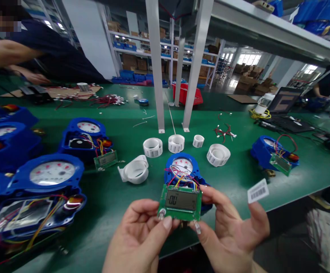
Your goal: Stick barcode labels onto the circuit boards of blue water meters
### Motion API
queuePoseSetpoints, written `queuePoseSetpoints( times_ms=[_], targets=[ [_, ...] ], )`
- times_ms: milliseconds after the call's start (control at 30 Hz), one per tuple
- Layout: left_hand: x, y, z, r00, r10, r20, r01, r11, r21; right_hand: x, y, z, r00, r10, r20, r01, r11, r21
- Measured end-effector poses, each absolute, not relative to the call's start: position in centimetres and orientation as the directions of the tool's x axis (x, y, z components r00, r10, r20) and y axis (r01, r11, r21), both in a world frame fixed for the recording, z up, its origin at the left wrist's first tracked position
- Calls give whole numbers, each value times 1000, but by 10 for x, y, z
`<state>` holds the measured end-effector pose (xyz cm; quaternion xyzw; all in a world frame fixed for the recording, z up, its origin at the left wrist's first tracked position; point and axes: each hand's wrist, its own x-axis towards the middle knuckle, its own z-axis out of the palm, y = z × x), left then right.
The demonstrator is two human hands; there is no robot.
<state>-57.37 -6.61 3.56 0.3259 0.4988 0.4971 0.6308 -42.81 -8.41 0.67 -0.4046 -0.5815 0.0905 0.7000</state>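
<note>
My left hand and my right hand both pinch a green circuit board with a grey LCD display, held just above the table's near edge. Coloured wires run from the board up into a blue water meter with a white dial that sits right behind it. A white barcode label sticks to a raised finger of my right hand.
Several rolls of barcode labels lie on the green table. More blue meters crowd the left side, one more is at the right. Two white posts rise mid-table. Another person's arms reach in at far left. A laptop sits far right.
</note>
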Motion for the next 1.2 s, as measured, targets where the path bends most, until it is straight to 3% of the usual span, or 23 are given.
queuePoseSetpoints(
  times_ms=[233,367,467,567,667,733,833,933,1067,1200],
  targets=[
    [-569,-58,49,-136,943,-303,-376,234,897,-448,-82,-3,456,463,760,407,651,-641],
    [-569,-59,56,-142,934,-327,-388,252,887,-453,-83,-2,501,479,721,314,676,-667],
    [-574,-62,52,-103,959,-263,-316,219,923,-449,-87,11,575,602,554,104,617,-780],
    [-580,-60,46,-25,997,-68,-170,62,983,-436,-89,32,491,835,247,-223,394,-891],
    [-579,-49,44,73,980,185,40,-189,981,-420,-87,54,363,931,-49,-499,149,-854],
    [-576,-39,46,104,926,364,224,-378,898,-413,-84,64,317,939,-132,-584,84,-807],
    [-571,-21,52,204,737,644,474,-650,594,-409,-80,70,298,939,-171,-629,59,-775],
    [-568,-3,57,367,582,726,533,-771,349,-406,-78,70,262,944,-199,-662,26,-749],
    [-563,13,59,573,528,627,437,-844,311,-401,-79,70,202,957,-209,-705,-6,-709],
    [-554,18,56,579,531,618,332,-846,417,-396,-80,68,206,955,-213,-723,2,-691]
  ],
)
